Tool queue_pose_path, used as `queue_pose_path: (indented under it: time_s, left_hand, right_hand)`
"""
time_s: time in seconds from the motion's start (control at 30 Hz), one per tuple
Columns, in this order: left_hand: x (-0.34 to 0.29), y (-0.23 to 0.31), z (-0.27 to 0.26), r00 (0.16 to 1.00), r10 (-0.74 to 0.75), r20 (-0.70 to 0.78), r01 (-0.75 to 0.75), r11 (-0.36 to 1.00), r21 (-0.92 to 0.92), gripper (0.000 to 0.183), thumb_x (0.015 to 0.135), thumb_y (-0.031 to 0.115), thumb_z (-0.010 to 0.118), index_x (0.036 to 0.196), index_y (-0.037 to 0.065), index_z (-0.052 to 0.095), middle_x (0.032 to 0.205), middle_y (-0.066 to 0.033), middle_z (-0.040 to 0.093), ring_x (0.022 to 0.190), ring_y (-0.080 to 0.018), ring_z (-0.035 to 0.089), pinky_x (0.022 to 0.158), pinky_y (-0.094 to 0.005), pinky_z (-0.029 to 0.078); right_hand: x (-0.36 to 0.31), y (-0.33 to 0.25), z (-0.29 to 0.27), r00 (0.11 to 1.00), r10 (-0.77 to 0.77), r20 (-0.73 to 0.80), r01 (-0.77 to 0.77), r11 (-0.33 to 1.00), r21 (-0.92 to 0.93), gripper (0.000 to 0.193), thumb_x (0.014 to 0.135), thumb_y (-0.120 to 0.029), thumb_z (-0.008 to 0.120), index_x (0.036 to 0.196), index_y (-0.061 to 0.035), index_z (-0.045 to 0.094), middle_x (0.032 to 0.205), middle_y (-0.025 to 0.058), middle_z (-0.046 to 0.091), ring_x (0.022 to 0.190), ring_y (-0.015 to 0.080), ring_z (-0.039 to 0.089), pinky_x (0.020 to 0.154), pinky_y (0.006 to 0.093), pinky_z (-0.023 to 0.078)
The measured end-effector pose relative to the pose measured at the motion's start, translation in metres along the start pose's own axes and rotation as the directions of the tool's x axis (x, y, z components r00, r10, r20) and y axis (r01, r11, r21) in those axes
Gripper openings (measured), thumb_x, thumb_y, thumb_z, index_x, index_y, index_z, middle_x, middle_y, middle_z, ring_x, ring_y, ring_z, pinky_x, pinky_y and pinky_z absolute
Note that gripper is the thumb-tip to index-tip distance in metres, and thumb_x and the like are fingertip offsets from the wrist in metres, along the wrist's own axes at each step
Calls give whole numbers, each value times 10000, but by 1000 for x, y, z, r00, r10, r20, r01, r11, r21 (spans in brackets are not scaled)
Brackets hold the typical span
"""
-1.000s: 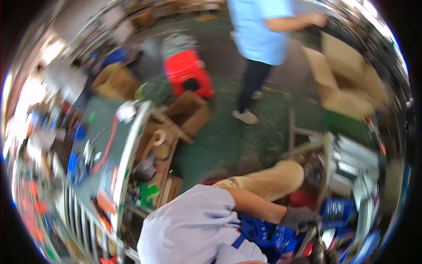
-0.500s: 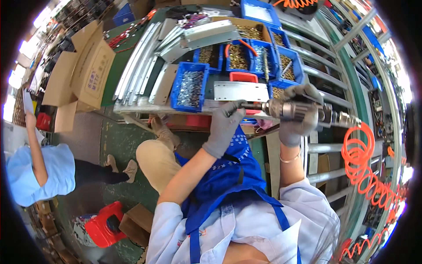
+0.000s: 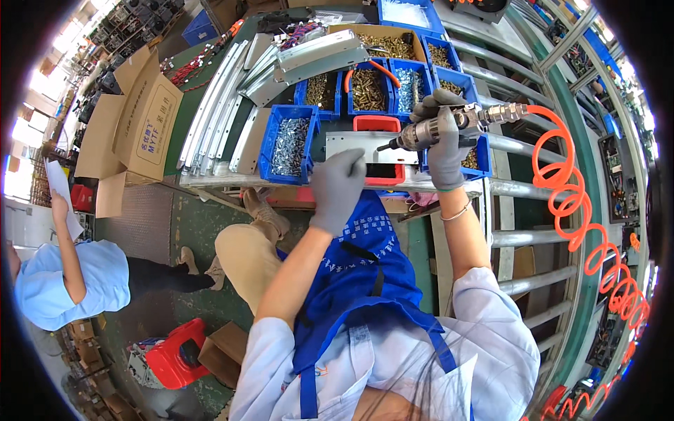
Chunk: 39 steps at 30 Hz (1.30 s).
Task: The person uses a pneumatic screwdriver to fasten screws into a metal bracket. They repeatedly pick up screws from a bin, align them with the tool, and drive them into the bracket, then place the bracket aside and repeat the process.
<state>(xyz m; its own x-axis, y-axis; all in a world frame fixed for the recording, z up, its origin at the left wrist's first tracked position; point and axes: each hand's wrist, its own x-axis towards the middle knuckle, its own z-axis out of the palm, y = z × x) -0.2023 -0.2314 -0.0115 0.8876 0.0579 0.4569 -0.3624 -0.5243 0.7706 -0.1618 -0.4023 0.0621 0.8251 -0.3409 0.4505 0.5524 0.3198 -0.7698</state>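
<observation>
My right hand (image 3: 448, 137), in a grey glove, is wrapped round a metal air screwdriver (image 3: 428, 132) whose bit points left. A coiled orange air hose (image 3: 551, 165) runs from the tool's back end. The bit hovers over a flat silver metal plate (image 3: 340, 143) with small holes, lying at the bench's front edge. My left hand (image 3: 338, 186), also gloved, is at the plate's near left end with its fingers curled in; whatever they hold, if anything, is hidden. Beneath the plate shows a red frame (image 3: 379, 123). Left of it stands a blue bin (image 3: 267, 144) of silver screws.
More blue bins (image 3: 368, 88) hold brass-coloured and silver fasteners, with orange-handled pliers (image 3: 385, 69) across them. Metal channels (image 3: 217, 112) are stacked at left, near an open cardboard box (image 3: 144, 116). A roller conveyor (image 3: 526, 186) runs along the right. A person with papers stands at far left.
My left hand has come away from the tool's bit and moved down and left. The screwdriver has shifted up and left, its back end tilting up, and the hose has swung with it.
</observation>
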Motion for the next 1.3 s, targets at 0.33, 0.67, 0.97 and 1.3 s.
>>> queue_pose_path:
  time_s: [0.33, 0.67, 0.97, 1.3]
  left_hand:
    - [-18, -17, -3, 638, -724, 263, 579, 226, -783, 186, 898, 319, 636, 850, 149, 576, 558, 90, 348, 458, -22, 328, 381, -194, 197]
    - [-22, -17, 10, 927, -374, -40, 352, 900, -258, 366, 899, 234, 625, 652, -21, 535, 547, -18, 442, 542, -75, 374, 487, -306, 338]
    - [-26, -27, 20, 903, -429, -34, 403, 871, -281, 393, 886, 229, 639, 633, -29, 484, 517, -32, 396, 542, -94, 324, 482, -333, 314]
    - [-23, -16, 10, 831, -532, 160, 540, 706, -459, 219, 905, 182, 572, 904, -25, 645, 678, -30, 574, 627, -91, 491, 591, -264, 441]
  right_hand:
    - [-4, 7, 26, 985, -15, 169, 12, 1000, 19, 201, 855, -12, 534, 1042, 37, 591, 859, 114, 635, 726, 170, 638, 649, 307, 547]
    - [3, 24, 68, 930, -63, 362, 77, 997, -23, 198, 811, 0, 615, 1005, 38, 611, 823, 58, 637, 700, 95, 607, 631, 232, 506]
    - [14, 31, 95, 878, 23, 479, 84, 976, -201, 164, 824, -83, 636, 936, 36, 634, 733, 42, 631, 642, 76, 582, 590, 224, 485]
    - [18, 18, 103, 887, 32, 461, 48, 986, -162, 213, 782, -108, 697, 928, 33, 631, 697, -6, 595, 617, 36, 532, 560, 204, 442]
